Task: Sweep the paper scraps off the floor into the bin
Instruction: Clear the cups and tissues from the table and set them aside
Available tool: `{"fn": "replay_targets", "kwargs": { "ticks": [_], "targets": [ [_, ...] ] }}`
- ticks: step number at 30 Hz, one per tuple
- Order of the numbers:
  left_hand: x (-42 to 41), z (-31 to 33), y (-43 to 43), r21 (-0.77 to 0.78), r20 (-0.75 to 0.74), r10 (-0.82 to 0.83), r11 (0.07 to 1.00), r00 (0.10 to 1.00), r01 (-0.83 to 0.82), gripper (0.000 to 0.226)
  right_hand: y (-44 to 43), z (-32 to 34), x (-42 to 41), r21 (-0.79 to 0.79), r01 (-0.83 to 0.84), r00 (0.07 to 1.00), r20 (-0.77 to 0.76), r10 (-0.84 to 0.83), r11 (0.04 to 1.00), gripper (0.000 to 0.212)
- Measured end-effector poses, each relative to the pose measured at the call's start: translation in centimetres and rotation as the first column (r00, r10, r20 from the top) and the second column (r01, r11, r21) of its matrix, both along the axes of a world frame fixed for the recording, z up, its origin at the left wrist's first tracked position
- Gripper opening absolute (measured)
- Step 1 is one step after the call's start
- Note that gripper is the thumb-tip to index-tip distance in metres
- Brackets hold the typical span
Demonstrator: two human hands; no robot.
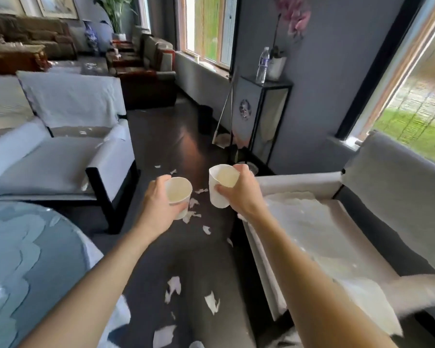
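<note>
**A:** Entry. Each hand is holding one paper cup. The left hand [158,205] is curling its fingers round the left cup [178,192]. The right hand [242,197] is grasping the right cup [222,188] from the side, with the thumb pressing its wall. Both cups are tipping their mouths toward the camera, and no contents are showing inside.

**B:** And the task's material?

**A:** The paper scraps [212,301] are lying along the dark floor [206,259] between the left armchair [60,162] and the right armchair [377,197]. They are running from under the cups down to the frame's bottom edge. A few are also sitting on the left armchair's seat and on the round worktop [23,259].

**B:** Why is nothing being swept?

**A:** Judgement only: both hands are occupied, so the cups are needing to go down first. The broom [224,109] is leaning against the wall beside the cabinet [261,116], well apart from either hand. It is propping itself there, presumably parked within reach of the aisle.

**B:** What is unclear?

**A:** The whole frame is smearing with motion. A dark round shape [205,119] is standing by the wall just past the broom. It is possibly the bin, but I cannot confirm that. The broom's head is blurring into pale clutter at the cabinet's foot, so I cannot tell whether a dustpan is there. The forearms are covering part of the floor, so some scraps may be going uncounted.
</note>
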State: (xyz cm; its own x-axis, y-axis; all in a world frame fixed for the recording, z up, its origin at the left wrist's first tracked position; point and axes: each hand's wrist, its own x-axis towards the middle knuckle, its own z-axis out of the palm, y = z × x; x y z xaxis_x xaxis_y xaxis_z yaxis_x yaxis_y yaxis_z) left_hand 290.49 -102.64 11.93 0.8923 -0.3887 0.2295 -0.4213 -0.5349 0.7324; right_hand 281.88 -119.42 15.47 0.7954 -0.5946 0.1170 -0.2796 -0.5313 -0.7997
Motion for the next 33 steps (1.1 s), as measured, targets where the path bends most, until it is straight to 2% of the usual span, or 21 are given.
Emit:
{"fn": "replay_targets", "kwargs": {
  "ticks": [5, 15, 20, 26, 33],
  "targets": [
    [15.5, 1.3, -7.6, 0.076, -0.008, 0.018, 0.997, 1.000, -0.018, 0.077, -8.2, 1.0, 15.0, 0.012, -0.030, 0.999, -0.015, 0.030, 0.999, 0.061],
    [46.8, 0.0, -25.5, 0.055, 0.007, -0.017, 0.998, 1.000, 0.016, 0.074, -26.0, -1.3, 46.0, 0.042, -0.020, 1.000, -0.014, 0.020, 0.999, 0.063],
    [63.5, 2.2, -34.6, 0.056, 0.025, -0.005, 0.998, 1.000, 0.003, 0.074, -35.3, -0.1, 62.4, 0.054, -0.009, 0.999, -0.033, 0.011, 0.999, 0.062],
    [81.2, 1.7, -41.3, 0.079, -0.029, 0.035, 0.996, 0.999, -0.033, 0.073, -42.3, 1.0, 80.1, 0.024, -0.022, 0.998, -0.054, 0.023, 0.999, 0.063],
    [104.7, -0.5, -50.2, 0.060, -0.043, -0.038, 0.997, 0.998, 0.040, 0.075, -50.4, -2.0, 102.8, 0.079, 0.041, 0.998, -0.041, -0.038, 0.996, 0.066]
  ]
}}
